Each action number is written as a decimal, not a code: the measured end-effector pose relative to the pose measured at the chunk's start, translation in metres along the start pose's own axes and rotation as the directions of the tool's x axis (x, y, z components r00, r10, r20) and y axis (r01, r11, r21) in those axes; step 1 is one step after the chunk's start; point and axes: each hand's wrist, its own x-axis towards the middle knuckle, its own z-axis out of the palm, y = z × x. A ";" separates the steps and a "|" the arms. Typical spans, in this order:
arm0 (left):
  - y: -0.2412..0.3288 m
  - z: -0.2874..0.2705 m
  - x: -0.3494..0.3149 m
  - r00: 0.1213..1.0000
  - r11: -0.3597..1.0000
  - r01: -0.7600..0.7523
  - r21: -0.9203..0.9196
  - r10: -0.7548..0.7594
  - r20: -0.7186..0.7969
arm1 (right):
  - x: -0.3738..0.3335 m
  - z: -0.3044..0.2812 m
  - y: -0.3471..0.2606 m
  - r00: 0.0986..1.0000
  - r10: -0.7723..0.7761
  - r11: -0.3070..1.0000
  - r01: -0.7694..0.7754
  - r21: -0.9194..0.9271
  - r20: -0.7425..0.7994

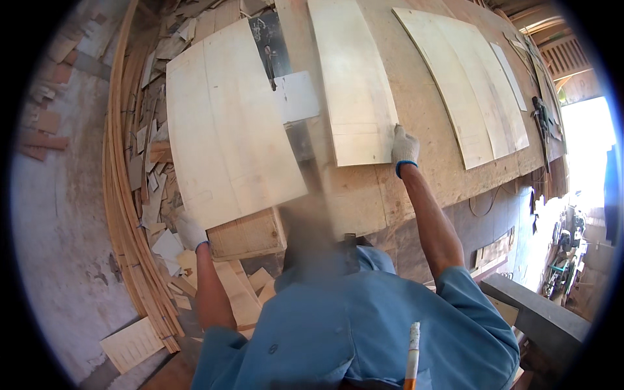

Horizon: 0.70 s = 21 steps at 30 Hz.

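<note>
My left hand (192, 233), in a whitish knit glove, grips the near left corner of a large pale plywood panel (227, 130). Some of its fingers are hard to make out against the wood. On the workbench, a narrower plywood panel (357, 84) lies to the right of the large one, across a gap. My right hand (404, 144), gloved with a blue cuff, is closed at that panel's near right edge. Between the panels show a dark recess (272, 49) and a pale plate (298, 97).
More plywood panels (461, 84) lie on the wooden bench top (416, 175). Long strips (117, 214) and offcuts (159, 162) fill the left side. A wooden block (247, 235) sits below the large panel. A grey beam (539, 318) stands at right. A cigarette (413, 354) shows at the lower edge.
</note>
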 end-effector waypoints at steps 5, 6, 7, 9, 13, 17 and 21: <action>0.028 -0.022 -0.033 0.989 0.990 0.135 0.043 -0.137 0.051 | -0.017 0.015 0.001 1.000 0.010 0.999 -0.010 0.040 0.009; 0.028 -0.025 -0.035 0.989 0.989 0.138 0.052 -0.140 0.044 | -0.020 0.019 -0.001 0.999 0.024 0.998 -0.025 0.056 0.026; 0.027 -0.030 -0.040 0.984 0.986 0.163 0.044 -0.166 0.066 | -0.025 0.022 -0.002 0.999 0.023 0.998 -0.025 0.055 0.028; 0.025 -0.047 -0.052 0.969 0.975 0.222 0.024 -0.223 0.103 | -0.033 0.026 -0.007 0.999 0.012 0.998 -0.014 0.056 0.036; -0.105 -0.023 -0.049 0.995 1.000 -0.012 -0.021 0.014 0.101 | -0.036 0.038 -0.006 1.000 -0.015 1.000 0.015 0.020 0.025; -0.063 -0.078 -0.086 0.963 0.976 0.131 0.173 -0.167 0.210 | -0.043 0.039 -0.013 0.999 -0.039 0.999 0.039 -0.021 0.015; -0.016 -0.095 -0.126 0.984 0.983 -0.170 0.068 0.166 0.062 | -0.038 0.042 -0.008 0.995 -0.085 0.994 0.088 -0.071 0.049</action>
